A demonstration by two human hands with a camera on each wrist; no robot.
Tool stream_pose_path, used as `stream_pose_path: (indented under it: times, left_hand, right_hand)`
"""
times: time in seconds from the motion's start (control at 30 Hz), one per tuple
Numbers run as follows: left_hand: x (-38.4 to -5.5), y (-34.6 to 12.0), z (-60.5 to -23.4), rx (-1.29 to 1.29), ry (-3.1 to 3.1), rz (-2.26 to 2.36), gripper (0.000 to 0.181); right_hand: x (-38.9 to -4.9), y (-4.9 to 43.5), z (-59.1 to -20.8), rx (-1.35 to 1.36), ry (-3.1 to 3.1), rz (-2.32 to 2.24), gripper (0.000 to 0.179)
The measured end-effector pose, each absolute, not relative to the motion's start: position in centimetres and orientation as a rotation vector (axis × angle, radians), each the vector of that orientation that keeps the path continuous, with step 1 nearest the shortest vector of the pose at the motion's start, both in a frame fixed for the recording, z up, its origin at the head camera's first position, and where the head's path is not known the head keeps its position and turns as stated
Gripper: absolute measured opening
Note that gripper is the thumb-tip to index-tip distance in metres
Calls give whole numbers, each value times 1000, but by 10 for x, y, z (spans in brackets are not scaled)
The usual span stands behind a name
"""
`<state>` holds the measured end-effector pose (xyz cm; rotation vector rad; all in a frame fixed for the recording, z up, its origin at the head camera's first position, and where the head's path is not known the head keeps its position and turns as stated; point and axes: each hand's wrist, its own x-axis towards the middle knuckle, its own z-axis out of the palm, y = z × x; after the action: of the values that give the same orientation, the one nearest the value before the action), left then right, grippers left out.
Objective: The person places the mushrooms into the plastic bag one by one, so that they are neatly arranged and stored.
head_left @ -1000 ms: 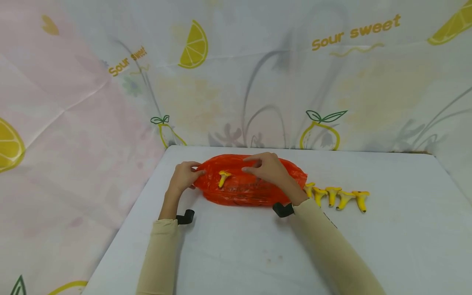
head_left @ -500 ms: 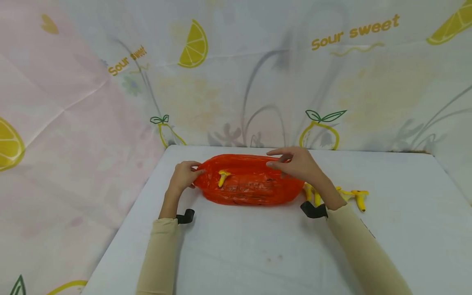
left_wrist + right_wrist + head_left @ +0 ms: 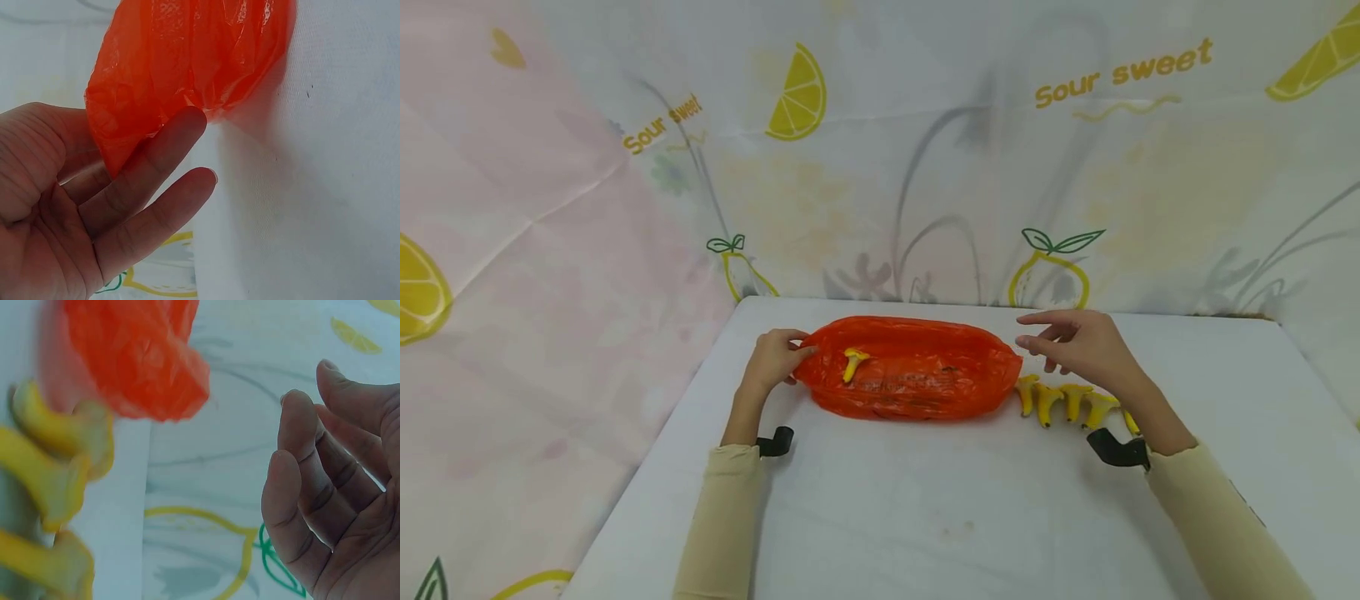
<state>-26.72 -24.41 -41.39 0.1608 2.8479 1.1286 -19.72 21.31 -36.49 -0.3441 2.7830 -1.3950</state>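
Note:
A red plastic bag [image 3: 917, 387] lies with its mouth spread wide on the table. Inside, toward its left end, rests one yellow mushroom [image 3: 852, 365]. My left hand [image 3: 771, 360] pinches the bag's left edge; in the left wrist view the thumb is hidden behind the thin red film [image 3: 181, 56]. My right hand [image 3: 1086, 346] hovers to the right of the bag with loosely bent fingers, holding nothing. Below it, several more yellow mushrooms [image 3: 1049, 403] lie in a row, partly covered by the right wrist. The right wrist view shows those mushrooms [image 3: 62, 428] close up and blurred.
A white-covered table [image 3: 880, 500] carries everything. Behind it hangs a pale cloth [image 3: 865, 192] printed with lemons and lettering. Each wrist wears a black camera mount, such as the one on the right [image 3: 1118, 448].
My right hand has moved from over the bag's middle to the right, past its right end. The left hand keeps its pinch, and the mushroom in the bag stays put.

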Motion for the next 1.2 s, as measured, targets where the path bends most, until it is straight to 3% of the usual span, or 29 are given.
stream_pose_path:
  times: [0.53, 1.2]
  left_hand:
    - [-268, -244, -414, 145, 2847, 1111, 37]
    - [-268, -244, -415, 148, 2829, 1128, 36]
  right_hand:
    - [-167, 279, -380, -189, 2924, -1207, 50]
    - [-149, 315, -402, -147, 2943, -826, 58]
